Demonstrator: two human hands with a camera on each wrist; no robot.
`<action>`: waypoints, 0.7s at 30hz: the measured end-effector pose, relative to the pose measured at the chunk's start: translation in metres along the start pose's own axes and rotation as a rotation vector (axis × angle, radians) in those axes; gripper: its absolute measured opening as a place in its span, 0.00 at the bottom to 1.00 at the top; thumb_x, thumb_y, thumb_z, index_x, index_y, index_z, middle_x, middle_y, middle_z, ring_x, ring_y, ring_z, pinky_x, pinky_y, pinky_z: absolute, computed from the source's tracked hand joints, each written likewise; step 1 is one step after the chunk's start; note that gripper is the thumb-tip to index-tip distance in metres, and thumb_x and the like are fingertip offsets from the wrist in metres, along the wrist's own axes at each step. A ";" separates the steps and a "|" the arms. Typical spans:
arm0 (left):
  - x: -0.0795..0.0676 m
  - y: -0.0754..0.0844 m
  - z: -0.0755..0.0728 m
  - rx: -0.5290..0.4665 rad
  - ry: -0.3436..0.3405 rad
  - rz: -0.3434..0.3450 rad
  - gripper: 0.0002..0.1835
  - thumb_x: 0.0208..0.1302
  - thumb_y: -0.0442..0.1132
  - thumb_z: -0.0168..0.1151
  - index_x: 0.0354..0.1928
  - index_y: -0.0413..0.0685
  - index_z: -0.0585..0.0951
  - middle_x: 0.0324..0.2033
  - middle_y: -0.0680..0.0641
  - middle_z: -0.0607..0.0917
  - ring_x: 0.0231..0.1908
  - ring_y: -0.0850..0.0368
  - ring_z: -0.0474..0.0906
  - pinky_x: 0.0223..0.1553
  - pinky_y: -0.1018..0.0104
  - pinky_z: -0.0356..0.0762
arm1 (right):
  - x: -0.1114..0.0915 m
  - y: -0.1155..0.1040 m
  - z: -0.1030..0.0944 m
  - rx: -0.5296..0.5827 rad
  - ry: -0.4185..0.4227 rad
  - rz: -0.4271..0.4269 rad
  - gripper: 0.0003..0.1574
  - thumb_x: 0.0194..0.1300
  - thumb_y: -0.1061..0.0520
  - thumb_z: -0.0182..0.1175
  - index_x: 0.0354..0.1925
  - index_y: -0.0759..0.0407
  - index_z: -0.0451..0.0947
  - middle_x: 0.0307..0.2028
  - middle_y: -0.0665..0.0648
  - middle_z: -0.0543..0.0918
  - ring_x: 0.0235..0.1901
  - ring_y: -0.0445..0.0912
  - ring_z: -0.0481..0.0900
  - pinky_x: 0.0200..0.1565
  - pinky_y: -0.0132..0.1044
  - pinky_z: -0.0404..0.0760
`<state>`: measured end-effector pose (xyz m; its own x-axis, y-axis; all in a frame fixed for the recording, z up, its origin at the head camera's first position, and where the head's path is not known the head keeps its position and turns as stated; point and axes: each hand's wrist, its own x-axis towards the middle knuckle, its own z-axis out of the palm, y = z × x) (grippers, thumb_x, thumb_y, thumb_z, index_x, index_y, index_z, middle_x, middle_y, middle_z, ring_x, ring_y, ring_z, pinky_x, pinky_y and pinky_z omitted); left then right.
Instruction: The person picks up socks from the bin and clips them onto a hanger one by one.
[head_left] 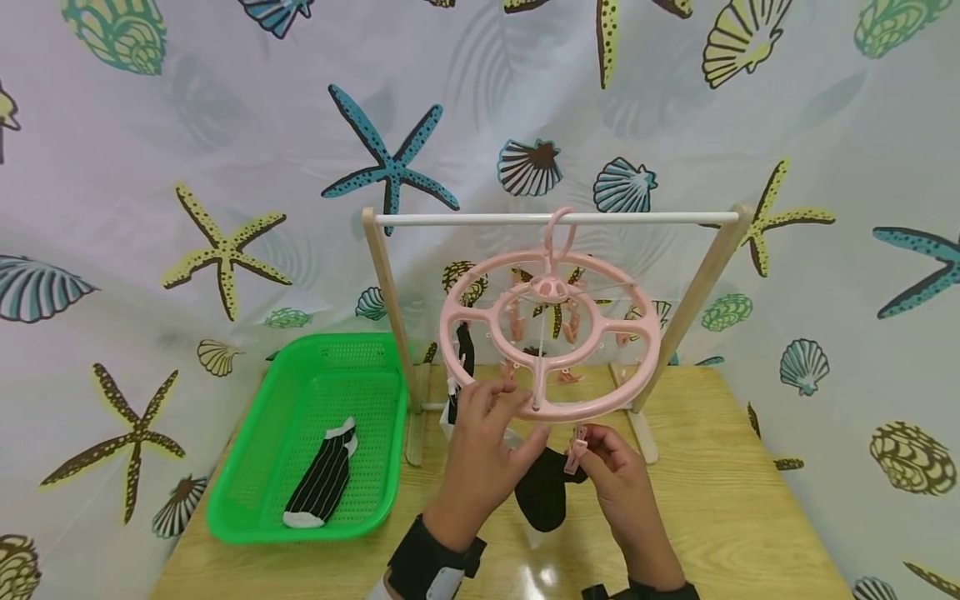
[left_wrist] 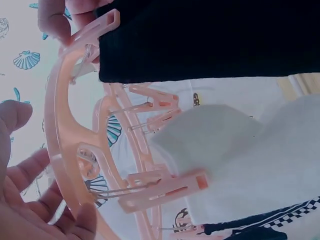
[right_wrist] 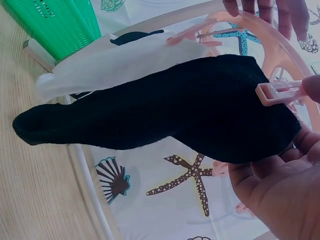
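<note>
A round pink clip hanger hangs by its hook from a white rod. My right hand pinches a pink clothes peg whose jaws are on the edge of a black sock; its other fingers lie behind the cloth. The black sock hangs down below the ring. My left hand rests its fingers against the ring's near rim, thumb held apart from it. In the left wrist view a white sock hangs from another peg, next to a dark sock with a checkered stripe.
A green basket stands at the left on the wooden table, with a black-and-white striped sock in it. The rack's wooden posts flank the hanger. A patterned curtain hangs behind.
</note>
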<state>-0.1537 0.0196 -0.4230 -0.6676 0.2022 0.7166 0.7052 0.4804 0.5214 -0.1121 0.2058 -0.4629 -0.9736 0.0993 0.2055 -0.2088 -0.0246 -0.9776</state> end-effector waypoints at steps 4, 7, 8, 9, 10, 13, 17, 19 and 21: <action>0.000 0.000 0.002 0.032 -0.029 -0.043 0.19 0.55 0.45 0.77 0.47 0.45 0.86 0.49 0.44 0.78 0.55 0.44 0.69 0.51 0.48 0.75 | 0.000 0.001 -0.001 -0.015 -0.002 0.008 0.12 0.72 0.66 0.55 0.50 0.74 0.71 0.38 0.61 0.77 0.35 0.44 0.78 0.36 0.34 0.80; 0.001 0.001 0.003 0.057 -0.043 -0.058 0.19 0.55 0.45 0.77 0.47 0.45 0.86 0.49 0.44 0.77 0.55 0.44 0.70 0.53 0.47 0.73 | 0.001 0.000 -0.002 -0.028 0.006 0.021 0.13 0.73 0.66 0.55 0.52 0.74 0.72 0.40 0.62 0.77 0.36 0.45 0.79 0.37 0.34 0.80; 0.001 0.001 0.004 0.063 -0.046 -0.060 0.20 0.55 0.45 0.77 0.47 0.45 0.86 0.49 0.44 0.77 0.55 0.45 0.70 0.53 0.47 0.73 | 0.001 0.000 -0.002 -0.031 0.011 0.027 0.13 0.73 0.66 0.55 0.52 0.73 0.72 0.40 0.62 0.77 0.36 0.45 0.79 0.37 0.34 0.80; 0.001 0.001 0.004 0.066 -0.046 -0.061 0.20 0.55 0.45 0.77 0.48 0.45 0.86 0.48 0.44 0.77 0.54 0.45 0.70 0.53 0.48 0.73 | 0.001 -0.001 -0.002 -0.037 0.014 0.031 0.14 0.73 0.65 0.55 0.53 0.73 0.72 0.40 0.62 0.78 0.37 0.45 0.79 0.38 0.35 0.80; 0.000 0.002 0.004 0.070 -0.042 -0.061 0.20 0.55 0.45 0.77 0.48 0.45 0.86 0.48 0.44 0.77 0.54 0.46 0.70 0.53 0.48 0.73 | 0.002 -0.001 -0.002 -0.041 0.019 0.037 0.14 0.73 0.65 0.55 0.53 0.72 0.73 0.41 0.61 0.78 0.37 0.45 0.79 0.38 0.35 0.80; 0.000 0.002 0.005 0.077 -0.040 -0.059 0.20 0.55 0.44 0.77 0.49 0.44 0.86 0.46 0.45 0.78 0.53 0.46 0.71 0.53 0.48 0.73 | 0.002 -0.002 -0.003 -0.047 0.033 0.041 0.16 0.73 0.63 0.56 0.55 0.72 0.73 0.42 0.60 0.79 0.38 0.45 0.79 0.40 0.35 0.80; 0.001 0.003 0.004 0.083 -0.040 -0.057 0.20 0.55 0.43 0.77 0.49 0.45 0.86 0.44 0.46 0.77 0.51 0.47 0.71 0.53 0.49 0.73 | 0.002 -0.001 -0.006 -0.050 0.062 0.035 0.19 0.73 0.62 0.56 0.57 0.73 0.74 0.44 0.56 0.81 0.42 0.43 0.80 0.44 0.33 0.80; 0.001 0.003 0.003 0.081 -0.032 -0.052 0.19 0.56 0.42 0.77 0.48 0.45 0.85 0.44 0.46 0.77 0.50 0.46 0.71 0.52 0.49 0.73 | 0.001 0.000 -0.007 -0.052 0.077 0.041 0.20 0.73 0.63 0.57 0.58 0.73 0.74 0.46 0.55 0.81 0.44 0.43 0.80 0.45 0.33 0.80; 0.002 0.004 0.002 0.074 -0.023 -0.051 0.18 0.56 0.41 0.76 0.47 0.45 0.85 0.43 0.46 0.77 0.50 0.46 0.71 0.51 0.49 0.73 | 0.000 0.000 -0.008 -0.064 0.090 0.054 0.19 0.73 0.63 0.57 0.58 0.73 0.74 0.47 0.53 0.82 0.46 0.43 0.80 0.46 0.32 0.79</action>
<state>-0.1529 0.0238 -0.4209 -0.7082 0.1952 0.6785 0.6511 0.5522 0.5207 -0.1116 0.2136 -0.4636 -0.9706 0.1881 0.1503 -0.1472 0.0307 -0.9886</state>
